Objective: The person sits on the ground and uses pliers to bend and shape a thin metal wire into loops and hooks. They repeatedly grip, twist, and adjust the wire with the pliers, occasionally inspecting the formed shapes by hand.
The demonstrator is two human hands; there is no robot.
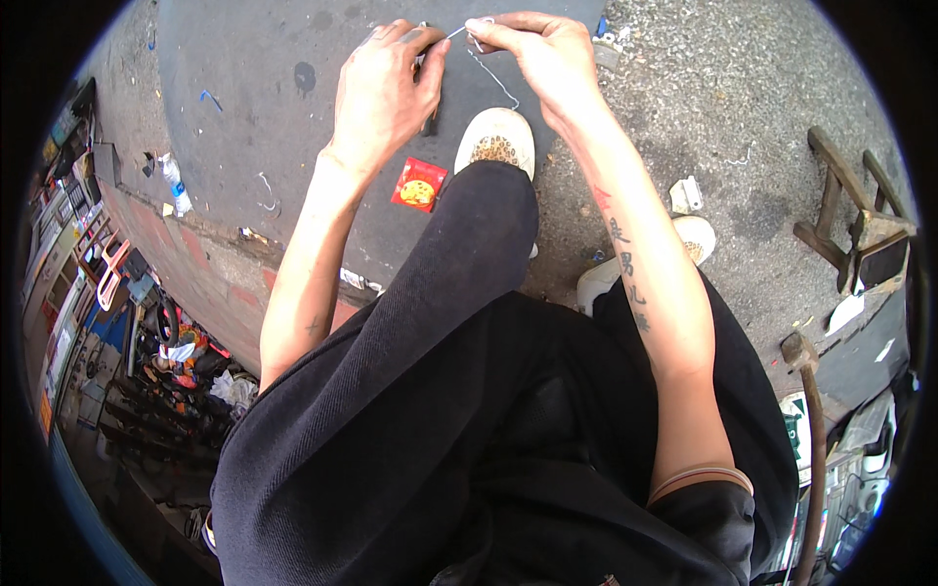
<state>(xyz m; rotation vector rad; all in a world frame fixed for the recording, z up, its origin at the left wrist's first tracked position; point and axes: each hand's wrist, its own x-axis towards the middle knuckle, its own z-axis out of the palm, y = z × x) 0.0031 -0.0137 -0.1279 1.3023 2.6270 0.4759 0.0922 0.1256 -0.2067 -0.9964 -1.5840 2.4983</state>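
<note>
Both my hands are at the far edge of the view, above a dark grey mat (274, 59). My right hand (552, 63) pinches a thin white string (493, 80) between thumb and fingertips. A short taut piece of it runs across to the fingers of my left hand (389, 86), and a loose, kinked end hangs toward my shoe. My left hand is closed, with its back up. Something dark shows below its fingers, mostly hidden, so its kind is unclear. Nearer to me, a red and yellow packet (420, 186) lies on the mat beside my light shoe (496, 137).
A small wooden stool (860, 220) lies tipped at the right, and a long-handled hammer (813, 420) stands below it. A plastic bottle (174, 184) lies at the left. Piled clutter (166, 381) fills the lower left. White scraps (687, 194) dot the rough ground.
</note>
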